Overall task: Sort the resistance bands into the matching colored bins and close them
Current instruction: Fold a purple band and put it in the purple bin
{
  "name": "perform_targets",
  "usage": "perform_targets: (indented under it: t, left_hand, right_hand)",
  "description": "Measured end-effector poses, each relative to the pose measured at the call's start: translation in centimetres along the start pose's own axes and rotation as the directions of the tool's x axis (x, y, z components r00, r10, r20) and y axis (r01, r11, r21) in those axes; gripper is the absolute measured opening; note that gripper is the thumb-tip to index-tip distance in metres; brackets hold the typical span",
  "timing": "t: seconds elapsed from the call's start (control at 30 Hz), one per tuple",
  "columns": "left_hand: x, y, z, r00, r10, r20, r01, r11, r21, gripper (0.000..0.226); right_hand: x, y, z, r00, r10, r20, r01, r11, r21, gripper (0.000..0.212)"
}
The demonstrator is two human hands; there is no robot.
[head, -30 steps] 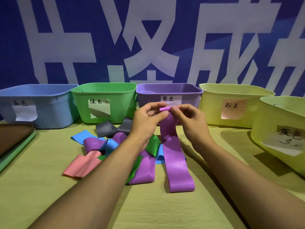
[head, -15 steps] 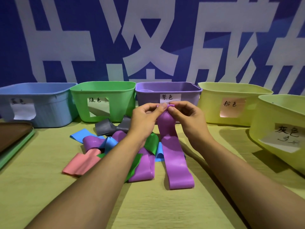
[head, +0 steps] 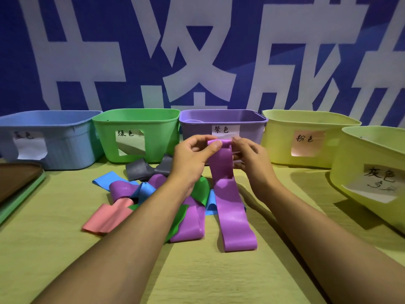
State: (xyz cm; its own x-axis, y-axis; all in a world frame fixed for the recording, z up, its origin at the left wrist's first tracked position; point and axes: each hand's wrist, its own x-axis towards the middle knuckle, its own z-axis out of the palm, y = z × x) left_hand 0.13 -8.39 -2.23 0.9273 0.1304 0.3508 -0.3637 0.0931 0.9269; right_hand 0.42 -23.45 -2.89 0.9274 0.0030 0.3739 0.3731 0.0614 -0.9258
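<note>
Head view: left hand and right hand, fingers pinching purple band top, near tabletop's far edge. Step: rolling it. Next: drop into purple bin.

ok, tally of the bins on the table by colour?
Blue bin: 1
Green bin: 1
Purple bin: 1
Yellow bins: 2
Total: 5
</note>
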Motion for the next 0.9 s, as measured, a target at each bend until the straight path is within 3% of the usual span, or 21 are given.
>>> perform_targets:
  t: [0.1,0.53,0.67,0.9]
  left_hand:
    - [-0.06,-0.07,0.09,1.000,0.012,0.014,-0.012,1.000,-0.003,0.015]
    - [-0.10,-0.03,-0.07,0.998,0.003,0.067,0.003,0.997,-0.080,0.029]
    - [-0.28,-0.26,-0.08,0.986,-0.061,0.154,0.070,0.996,-0.050,0.036]
    - [-0.48,-0.77,0.13,0.981,-0.102,0.166,0.096,0.995,0.042,0.020]
  right_hand:
    - [-0.12,-0.11,0.29,0.999,-0.005,-0.039,0.003,0.997,-0.071,0.039]
    - [0.22,0.18,0.07,0.995,-0.103,0.003,0.103,0.995,-0.021,0.010]
    - [0.26,-0.23,-0.06,0.994,-0.108,-0.023,0.108,0.994,0.022,0.007]
    - [0.24,-0.20,-0.30,0.991,-0.129,-0.038,0.129,0.992,-0.013,0.009]
